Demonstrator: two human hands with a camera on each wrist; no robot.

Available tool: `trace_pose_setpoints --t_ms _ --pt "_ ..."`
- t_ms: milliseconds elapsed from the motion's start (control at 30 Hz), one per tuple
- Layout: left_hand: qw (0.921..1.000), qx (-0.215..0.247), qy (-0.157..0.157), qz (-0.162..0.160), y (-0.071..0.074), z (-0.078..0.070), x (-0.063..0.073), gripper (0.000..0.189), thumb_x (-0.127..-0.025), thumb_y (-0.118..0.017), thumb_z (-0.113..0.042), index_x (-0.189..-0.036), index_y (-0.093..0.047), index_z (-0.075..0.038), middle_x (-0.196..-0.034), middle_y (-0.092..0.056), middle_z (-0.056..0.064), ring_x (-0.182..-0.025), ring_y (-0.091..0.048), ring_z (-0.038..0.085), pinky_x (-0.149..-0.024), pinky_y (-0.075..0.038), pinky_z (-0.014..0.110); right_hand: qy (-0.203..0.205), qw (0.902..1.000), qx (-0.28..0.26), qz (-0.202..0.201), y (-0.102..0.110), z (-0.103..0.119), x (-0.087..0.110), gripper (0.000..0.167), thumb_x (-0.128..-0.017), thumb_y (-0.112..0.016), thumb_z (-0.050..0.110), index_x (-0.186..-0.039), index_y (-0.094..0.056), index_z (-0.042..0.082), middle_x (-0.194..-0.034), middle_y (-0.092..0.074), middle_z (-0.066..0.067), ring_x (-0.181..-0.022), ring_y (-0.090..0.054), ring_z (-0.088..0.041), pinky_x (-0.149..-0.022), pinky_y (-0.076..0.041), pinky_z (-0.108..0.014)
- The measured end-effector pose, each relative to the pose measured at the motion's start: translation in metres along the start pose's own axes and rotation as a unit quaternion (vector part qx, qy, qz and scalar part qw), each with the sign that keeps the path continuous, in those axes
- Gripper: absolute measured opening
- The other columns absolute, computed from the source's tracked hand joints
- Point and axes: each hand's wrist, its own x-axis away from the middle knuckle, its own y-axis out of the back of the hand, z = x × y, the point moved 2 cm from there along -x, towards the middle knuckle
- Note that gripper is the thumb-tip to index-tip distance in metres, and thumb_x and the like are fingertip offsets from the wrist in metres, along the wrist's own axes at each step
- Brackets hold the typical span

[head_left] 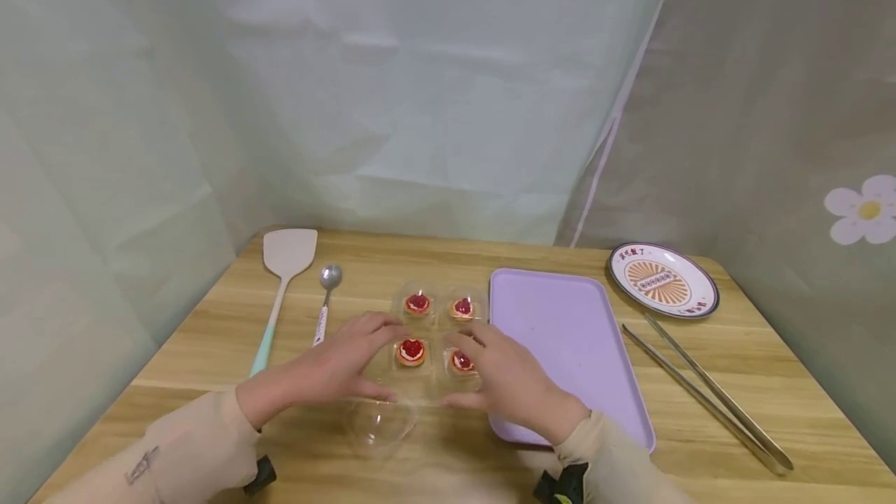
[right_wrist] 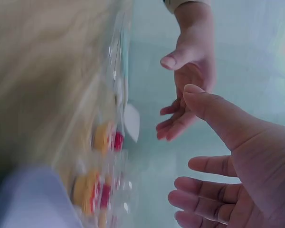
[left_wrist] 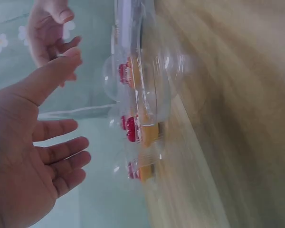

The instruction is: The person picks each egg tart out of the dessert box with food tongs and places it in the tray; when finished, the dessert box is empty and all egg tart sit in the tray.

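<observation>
Empty left hand [head_left: 343, 356] and right hand [head_left: 511, 373] hover, thumbs spread from fingers, above a clear plastic pack [head_left: 420, 288] on the table [head_left: 770, 379], beside a lilac tray [head_left: 560, 325]; its four red-topped tarts [head_left: 411, 352] face upward, two rows running away from the person

in the head view, looking forward and down across most of the table [head_left: 217, 325] to the cloth backdrop [head_left: 434, 99]. in the left wrist view, turned on its side, looking low and close past the left hand [left_wrist: 23, 156] and tarts [left_wrist: 132, 129] toward the right hand [left_wrist: 43, 35]. in the right wrist view, facing the opposite way, probably beside the blurred purple tray [right_wrist: 38, 202]. sharing tarts and both hands between wrist views
</observation>
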Motion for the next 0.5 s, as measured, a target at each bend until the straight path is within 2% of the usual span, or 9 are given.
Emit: trace_pose_setpoints --t_ms 167,367,500 --pt "1.0 -0.003 0.0 0.004 -0.004 0.001 -0.022 0.083 -0.068 -0.084 -0.043 -0.134 -0.052 -0.006 -0.132 -0.056 0.014 -0.121 -0.052 0.032 -0.102 -0.044 0.051 -0.009 0.9998 -0.003 0.017 0.005 -0.019 -0.006 0.075 -0.071 -0.08 0.049 -0.13 -0.058 0.009 -0.125 -0.061 -0.01 -0.114 -0.059 -0.025 -0.094 -0.052 -0.04" --pt "0.9987 0.004 0.029 0.041 -0.022 0.001 -0.046 0.082 -0.069 -0.083 -0.045 -0.133 -0.052 -0.003 -0.131 -0.057 0.015 -0.124 -0.051 0.035 -0.105 -0.042 0.051 -0.017 0.9988 -0.004 0.046 0.0 -0.039 -0.011 0.07 -0.073 -0.08 0.045 -0.129 -0.058 0.008 -0.124 -0.062 -0.008 -0.111 -0.059 -0.025 -0.097 -0.05 -0.04" --pt "0.9975 0.019 0.036 0.058 -0.033 0.004 -0.055 0.082 -0.07 -0.083 -0.045 -0.134 -0.051 -0.003 -0.131 -0.056 0.015 -0.125 -0.05 0.034 -0.107 -0.041 0.05 -0.016 0.9974 -0.026 0.065 -0.006 -0.046 -0.013 0.066 -0.077 -0.078 0.041 -0.13 -0.058 0.007 -0.125 -0.061 -0.009 -0.113 -0.058 -0.026 -0.099 -0.049 -0.041"
